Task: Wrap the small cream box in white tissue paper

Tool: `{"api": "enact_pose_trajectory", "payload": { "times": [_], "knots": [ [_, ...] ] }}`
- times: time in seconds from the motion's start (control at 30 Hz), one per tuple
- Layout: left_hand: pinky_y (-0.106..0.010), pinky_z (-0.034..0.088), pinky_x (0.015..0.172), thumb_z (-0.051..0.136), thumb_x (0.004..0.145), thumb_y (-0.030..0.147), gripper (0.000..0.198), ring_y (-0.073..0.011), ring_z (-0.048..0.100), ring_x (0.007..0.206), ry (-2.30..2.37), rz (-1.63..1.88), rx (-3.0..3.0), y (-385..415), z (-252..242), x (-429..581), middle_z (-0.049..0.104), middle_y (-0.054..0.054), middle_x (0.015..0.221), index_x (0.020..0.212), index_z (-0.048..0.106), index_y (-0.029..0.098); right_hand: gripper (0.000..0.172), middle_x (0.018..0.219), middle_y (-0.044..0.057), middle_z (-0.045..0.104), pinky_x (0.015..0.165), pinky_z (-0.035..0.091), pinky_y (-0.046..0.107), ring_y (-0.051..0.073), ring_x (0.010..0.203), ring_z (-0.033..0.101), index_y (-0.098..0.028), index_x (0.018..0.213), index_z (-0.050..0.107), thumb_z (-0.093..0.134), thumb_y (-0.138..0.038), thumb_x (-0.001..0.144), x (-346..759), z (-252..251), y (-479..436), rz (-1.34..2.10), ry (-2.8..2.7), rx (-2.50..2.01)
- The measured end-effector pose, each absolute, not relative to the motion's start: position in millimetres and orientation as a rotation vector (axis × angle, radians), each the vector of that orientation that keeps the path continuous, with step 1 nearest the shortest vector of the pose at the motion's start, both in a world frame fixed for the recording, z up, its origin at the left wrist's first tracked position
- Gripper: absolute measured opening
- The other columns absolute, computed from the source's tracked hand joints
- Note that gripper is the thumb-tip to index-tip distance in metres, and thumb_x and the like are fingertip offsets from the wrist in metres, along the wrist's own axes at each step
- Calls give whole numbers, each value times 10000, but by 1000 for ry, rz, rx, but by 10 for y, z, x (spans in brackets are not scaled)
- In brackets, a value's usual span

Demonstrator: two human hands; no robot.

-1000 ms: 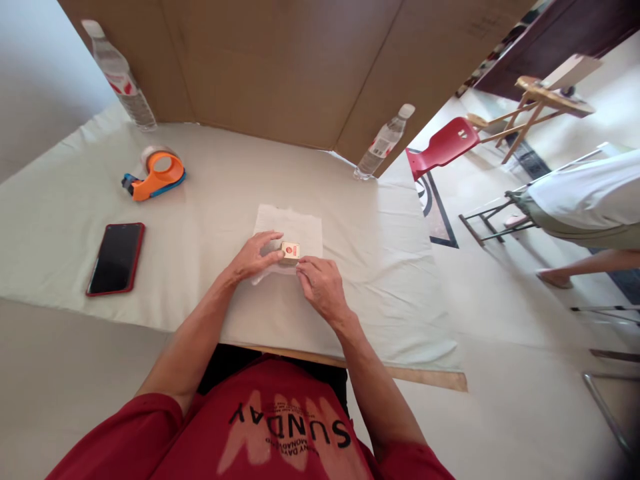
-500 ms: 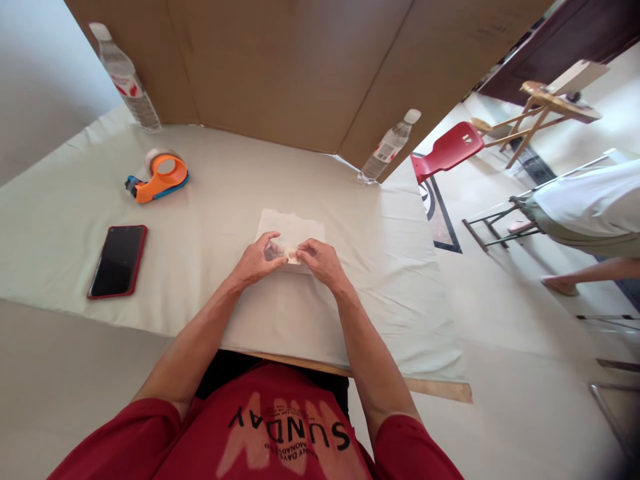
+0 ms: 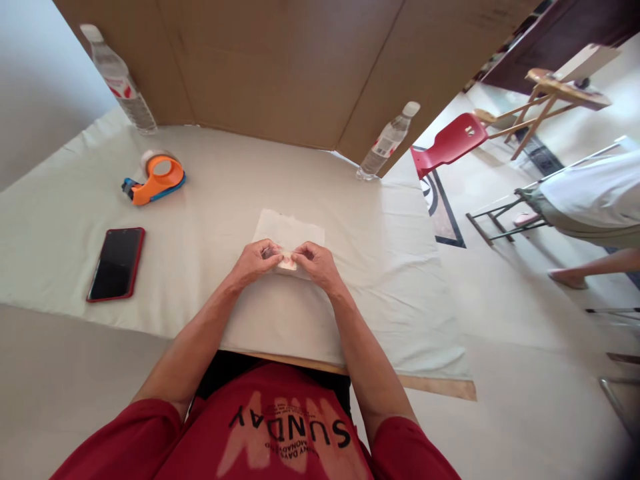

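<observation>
A pale, thin sheet, paper or napkin-like (image 3: pixel 287 227), lies on the cloth-covered table in front of me. Over its near edge, a small cream-coloured piece with faint reddish marks (image 3: pixel 287 261) spans the gap between my two hands; its kind is too small to make out. My left hand (image 3: pixel 256 260) pinches its left end between thumb and fingers. At the other end, my right hand (image 3: pixel 316 264) grips with thumb and fingertips pressed together. The fingers hide both ends of the piece.
An orange and blue tape dispenser (image 3: pixel 160 180) and a red-cased phone (image 3: pixel 116 264) lie to the left. Two water bottles (image 3: pixel 120 83) (image 3: pixel 389 143) stand against a cardboard screen (image 3: pixel 270 73). Beyond the table at right are a red chair (image 3: pixel 453 141) and a seated person (image 3: pixel 595 200).
My left hand's fingers have closed from a wide spread into a pinch. Both hands now grip the small cream-coloured piece, and the view has shifted slightly.
</observation>
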State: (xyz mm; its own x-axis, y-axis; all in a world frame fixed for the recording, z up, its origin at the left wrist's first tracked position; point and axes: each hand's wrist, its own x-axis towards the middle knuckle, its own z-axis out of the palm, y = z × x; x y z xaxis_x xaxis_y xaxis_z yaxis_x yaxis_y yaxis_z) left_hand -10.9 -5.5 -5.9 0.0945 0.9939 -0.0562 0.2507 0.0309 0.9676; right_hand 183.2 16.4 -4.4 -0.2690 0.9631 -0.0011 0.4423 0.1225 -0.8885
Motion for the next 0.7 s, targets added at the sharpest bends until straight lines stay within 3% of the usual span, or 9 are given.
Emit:
{"api": "enact_pose_trajectory", "payload": {
  "times": [0.1,0.23,0.3,0.4,0.53,0.7],
  "knots": [
    [-234,410,622,657,693,374,218,-116,548,663,1339,988,1355,-45,-101,-86,681,-14,813,712,552,184,135,770,15,691,699,457,288,168,724,603,-202,785,648,600,-323,821,1838,-69,161,916,-1860,-1389],
    [-224,373,583,666,692,372,216,-102,482,611,1346,1001,1327,-45,-132,-73,606,20,725,720,559,187,126,1036,96,725,884,422,370,231,977,626,-196,939,684,581,-262,909,1854,-1,-23,177,-1892,-1396],
    [-224,363,575,663,694,370,213,-100,462,600,1356,998,1325,-49,-129,-69,584,27,709,714,554,189,150,1027,93,724,886,396,371,222,967,618,-202,962,689,545,-243,958,1849,59,-166,-29,-1931,-1335],
    [-227,345,571,662,686,381,223,-97,432,589,1382,993,1345,-54,-110,-65,540,40,670,711,556,187,184,990,77,731,855,385,358,211,922,611,-204,995,690,507,-219,986,1798,100,-330,-33,-2116,-1246],
    [-229,354,600,648,695,390,229,-102,444,617,1386,992,1372,-58,-80,-67,526,41,669,715,545,187,244,1188,108,707,894,388,370,250,1076,590,-196,1167,657,511,-209,972,1701,42,-341,115,-2301,-1290],
    [-240,383,598,629,693,410,252,-122,473,623,1411,910,1402,-38,-3,-156,543,34,680,807,596,188,199,1193,96,695,886,354,376,249,1056,569,-194,1125,656,545,-224,963,1669,21,-257,105,-2409,-1343]
  ]
}}
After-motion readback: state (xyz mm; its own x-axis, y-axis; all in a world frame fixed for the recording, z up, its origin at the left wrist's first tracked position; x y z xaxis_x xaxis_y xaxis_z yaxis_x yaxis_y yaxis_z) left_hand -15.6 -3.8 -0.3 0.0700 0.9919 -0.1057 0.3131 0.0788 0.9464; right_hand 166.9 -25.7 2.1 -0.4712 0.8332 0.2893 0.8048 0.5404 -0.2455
